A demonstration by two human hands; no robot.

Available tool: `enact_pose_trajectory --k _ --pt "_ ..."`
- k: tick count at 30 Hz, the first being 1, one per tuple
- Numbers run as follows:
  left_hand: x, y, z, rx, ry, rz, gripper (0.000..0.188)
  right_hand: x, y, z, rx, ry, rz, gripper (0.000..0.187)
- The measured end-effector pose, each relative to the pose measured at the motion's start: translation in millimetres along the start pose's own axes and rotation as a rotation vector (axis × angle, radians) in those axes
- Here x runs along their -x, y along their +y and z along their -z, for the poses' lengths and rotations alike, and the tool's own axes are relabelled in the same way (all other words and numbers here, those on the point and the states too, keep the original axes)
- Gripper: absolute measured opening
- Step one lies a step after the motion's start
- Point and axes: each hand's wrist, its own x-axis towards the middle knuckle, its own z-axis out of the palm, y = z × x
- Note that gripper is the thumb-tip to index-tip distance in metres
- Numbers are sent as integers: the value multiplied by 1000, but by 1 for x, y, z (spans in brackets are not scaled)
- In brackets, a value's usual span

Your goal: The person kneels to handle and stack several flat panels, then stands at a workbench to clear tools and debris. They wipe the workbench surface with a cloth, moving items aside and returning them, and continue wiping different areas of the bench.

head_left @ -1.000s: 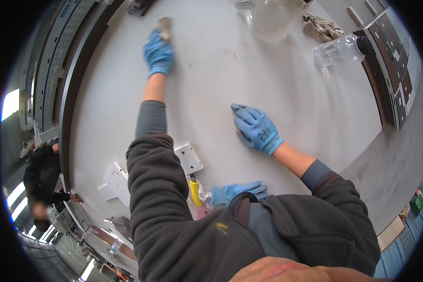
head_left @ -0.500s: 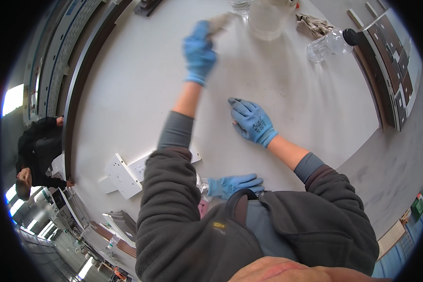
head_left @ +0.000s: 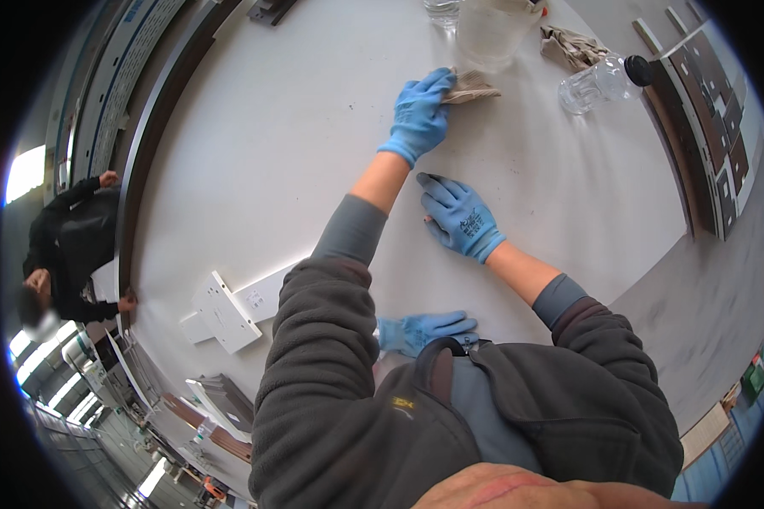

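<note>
Head view: nearest my jacket (head_left: 484, 407), on the near side of the desk (head_left: 255, 153), lies a loose blue glove (head_left: 429, 332). Toward the left edge sit white panels (head_left: 227, 312), partly hidden by my sleeve.

Farther in, my right hand (head_left: 460, 219) rests palm down, its fingers stretched and close together, pointing toward the far left corner. I see nothing in them, though what the palm covers I cannot tell.

Just beyond is my left hand (head_left: 418, 117), fingers curled closed on one end of a tan cloth (head_left: 473, 87). What matters is how that cloth lies — its free end sticks out on my thumb side, toward the right edge, long axis running roughly left to right. My left hand has it; my right is near but apart, on the closer side of it.

Past the cloth, toward the far edge, stands a cloudy container (head_left: 490, 38), just beyond the free end. Farther right lie a clear bottle (head_left: 598, 86), black cap toward the right edge, and a crumpled rag (head_left: 571, 48) — both apart from my fingers.
</note>
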Motion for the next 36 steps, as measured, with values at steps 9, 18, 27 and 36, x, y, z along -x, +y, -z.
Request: enact_pose_trajectory --k 9,18,27,36 --pt "93 -144 210 -519 390 500 26 -1 -4 1 -26 3 11 36" --pt "54 10 18 -220 -88 123 50 2 -2 -5 43 37 16 32" --pt "113 7 127 -183 569 549 23 2 0 -6 1 19 32 36" --pt "167 5 95 -265 274 1020 35 3 -3 -6 35 45 21 33"
